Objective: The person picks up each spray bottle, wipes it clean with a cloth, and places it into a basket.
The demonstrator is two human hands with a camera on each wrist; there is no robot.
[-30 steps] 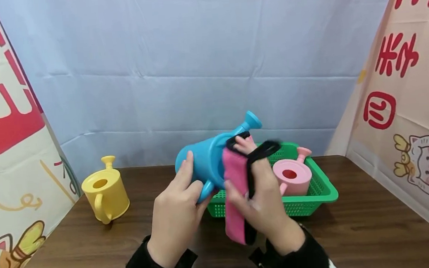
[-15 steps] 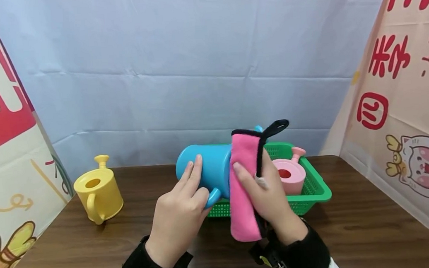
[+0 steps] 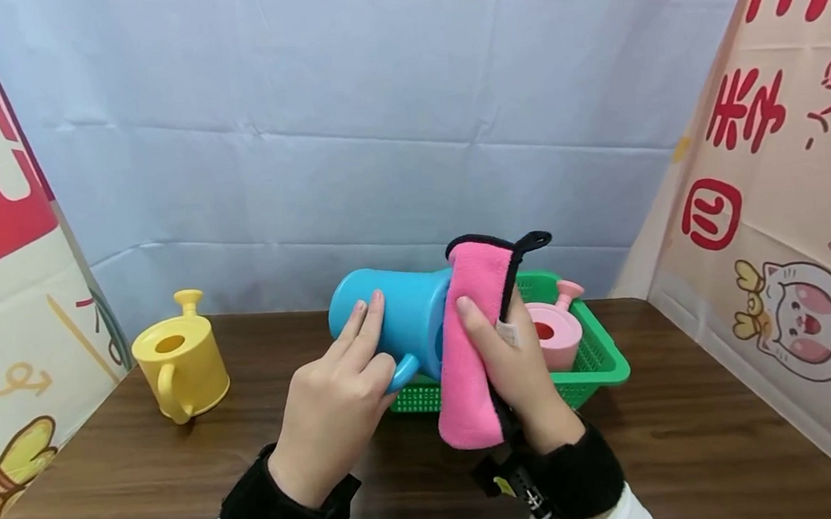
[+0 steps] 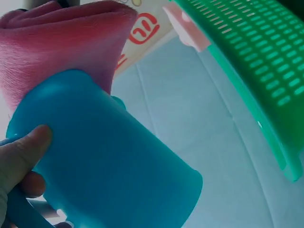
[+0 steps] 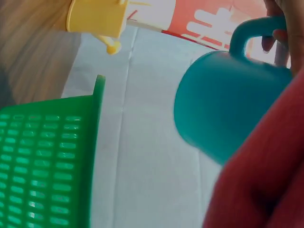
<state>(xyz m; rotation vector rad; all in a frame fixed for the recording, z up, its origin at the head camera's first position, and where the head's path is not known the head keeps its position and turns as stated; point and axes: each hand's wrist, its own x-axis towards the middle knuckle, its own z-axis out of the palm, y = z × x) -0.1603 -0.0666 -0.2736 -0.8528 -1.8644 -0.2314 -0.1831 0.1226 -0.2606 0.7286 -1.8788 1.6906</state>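
Observation:
My left hand (image 3: 335, 410) grips a blue watering can (image 3: 393, 309) by its handle, two fingers laid along the can's side. The can is tipped on its side in the air, its top facing right. A folded pink cloth (image 3: 474, 344) with black edging and a loop is held in my right hand (image 3: 520, 361), thumb across its front. The cloth lies against the can's top end and hides its spout in the head view. In the left wrist view the pink cloth (image 4: 66, 42) bunches over the rim of the blue can (image 4: 114, 156).
Behind the hands a green basket (image 3: 603, 359) stands on the brown table (image 3: 113, 490), with a pink watering can (image 3: 557, 334) inside. A yellow watering can (image 3: 182, 360) stands upright at the left. Pale blue cloth hangs behind, and printed sheets flank both sides.
The blue can has turned so its spout went from sight behind the cloth. The pink cloth, earlier at the can's opening, now stands upright across its top end. The view has shifted slightly.

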